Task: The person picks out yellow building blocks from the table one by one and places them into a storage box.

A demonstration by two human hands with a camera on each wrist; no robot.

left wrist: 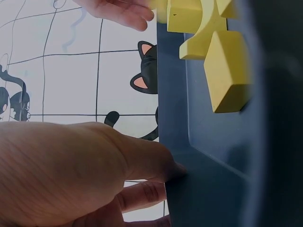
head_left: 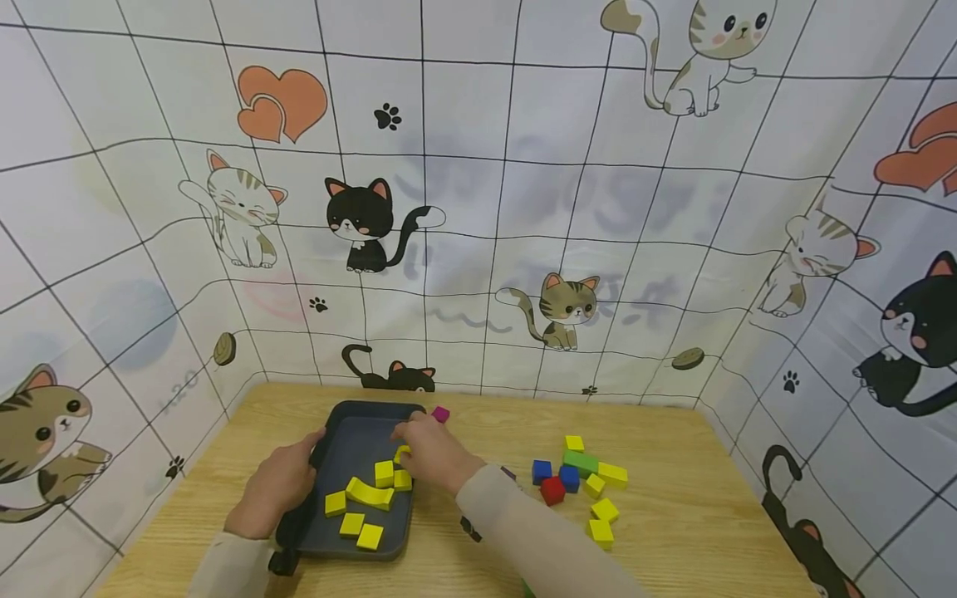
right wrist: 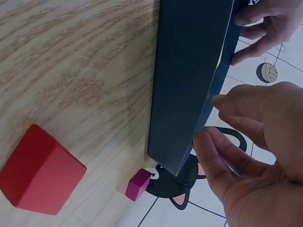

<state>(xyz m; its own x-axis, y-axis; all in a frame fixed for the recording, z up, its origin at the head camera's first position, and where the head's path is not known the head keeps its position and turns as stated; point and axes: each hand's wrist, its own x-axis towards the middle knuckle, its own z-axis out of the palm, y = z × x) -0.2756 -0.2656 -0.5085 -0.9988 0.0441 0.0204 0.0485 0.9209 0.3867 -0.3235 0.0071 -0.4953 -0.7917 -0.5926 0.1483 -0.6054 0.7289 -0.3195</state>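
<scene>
A dark grey rectangular tray (head_left: 357,444) lies on the left part of the table, with several yellow blocks (head_left: 352,524) inside, one of them a curved yellow block (head_left: 370,493). My left hand (head_left: 277,486) holds the tray's left rim, thumb over the edge and fingers on the outer side (left wrist: 142,195). Over the right rim reaches my right hand (head_left: 437,453), its fingertips just above a partly hidden yellow block (head_left: 401,454). In the right wrist view the thumb and fingers (right wrist: 208,153) stand apart, with no block visible between them; the rim hides part of the tray's inside.
Right of the tray lie loose blocks: a red block (head_left: 552,491), blue blocks (head_left: 542,473), a green block (head_left: 581,462) and several yellow ones (head_left: 601,532). A magenta block (head_left: 441,414) sits beyond the tray's far right corner. A cat-print cloth (head_left: 463,249) encloses the wooden table (head_left: 486,548).
</scene>
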